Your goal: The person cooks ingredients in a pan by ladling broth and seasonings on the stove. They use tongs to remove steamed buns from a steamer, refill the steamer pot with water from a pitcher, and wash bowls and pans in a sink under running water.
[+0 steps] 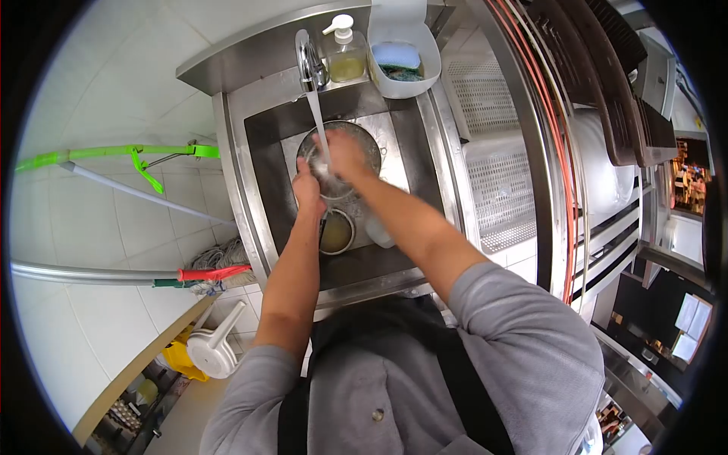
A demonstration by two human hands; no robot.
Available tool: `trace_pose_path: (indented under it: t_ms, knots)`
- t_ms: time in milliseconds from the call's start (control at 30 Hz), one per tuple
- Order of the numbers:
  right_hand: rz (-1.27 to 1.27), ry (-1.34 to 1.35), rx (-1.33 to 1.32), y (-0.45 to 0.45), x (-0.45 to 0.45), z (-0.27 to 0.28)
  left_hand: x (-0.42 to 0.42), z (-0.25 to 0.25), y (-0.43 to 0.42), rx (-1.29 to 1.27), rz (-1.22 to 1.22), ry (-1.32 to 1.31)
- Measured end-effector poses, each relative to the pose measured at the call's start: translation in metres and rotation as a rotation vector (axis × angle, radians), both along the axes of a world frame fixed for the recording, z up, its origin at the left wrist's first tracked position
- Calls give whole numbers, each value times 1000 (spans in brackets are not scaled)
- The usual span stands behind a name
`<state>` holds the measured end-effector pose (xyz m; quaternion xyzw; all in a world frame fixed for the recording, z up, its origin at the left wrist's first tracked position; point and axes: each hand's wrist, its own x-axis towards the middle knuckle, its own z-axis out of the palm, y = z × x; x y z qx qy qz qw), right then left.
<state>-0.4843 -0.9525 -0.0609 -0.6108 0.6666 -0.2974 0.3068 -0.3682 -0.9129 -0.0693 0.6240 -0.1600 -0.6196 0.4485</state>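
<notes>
A round metal bowl (pixel 369 144) sits in the steel sink (pixel 265 163), under water running from the tap (pixel 305 61). My left hand (pixel 307 187) grips the bowl's near left rim, thumb up along the edge. Inside the bowl, my right hand (pixel 346 155) is smeared by motion, and the stream falls beside it; whether it holds anything is hidden. Just nearer to me stands a small metal pot (pixel 337 233) with cloudy yellowish liquid. A whitish translucent container (pixel 379 232) lies partly behind my right forearm.
Behind the sink stand a soap pump bottle (pixel 347 61) and a white holder (pixel 406 85) with a blue sponge (pixel 396 54). Perforated white baskets (pixel 497 189) are to the right, near hanging red cables (pixel 542 114). Left are a green-framed pole (pixel 114 154) and a mop (pixel 220 262).
</notes>
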Motion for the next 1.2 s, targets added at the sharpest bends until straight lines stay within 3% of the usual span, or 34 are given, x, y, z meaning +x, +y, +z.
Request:
trace_pose_path:
  t_ms: [67,100,133,167,200,267,300,367,500,567,700,767,900,967,1000,1067,1200]
  knots:
    - [110,401,-271,37,25,19,1,-1,1,64,59,-63]
    - [108,406,-273,37,17,17,8,-16,1,83,160,89]
    - [269,297,-365,42,4,11,13,-25,3,105,262,240]
    - [428,183,-456,42,-2,5,17,-35,5,168,226,93]
    - [426,179,-453,43,-1,4,17,-31,8,172,225,88]
    - [188,-80,-65,38,-6,2,2,-14,11,322,262,-97]
    - [184,-75,-60,35,-7,7,-6,-5,12,327,257,-92]
    - [-429,-84,373,24,-3,21,-18,6,11,441,370,-52]
    - [-380,-56,400,29,3,14,-24,-13,13,533,508,154]
    - [-59,411,-223,55,26,-6,-23,-30,18,500,555,335]
    - [-33,226,-170,64,30,-6,-18,-50,36,383,516,548]
    - [-18,155,120,59,16,20,-15,-49,42,331,501,535]
    - [234,13,18,48,-11,4,-1,-30,36,222,483,270]
    - [4,-124,-108,64,-4,4,-3,-29,34,211,550,223]
    - [2,-122,-114,68,0,7,-9,-28,31,197,612,185]
    - [-72,140,20,77,7,13,-17,-26,41,171,700,264]
    - [-45,234,27,68,-32,37,-18,-35,51,162,499,394]
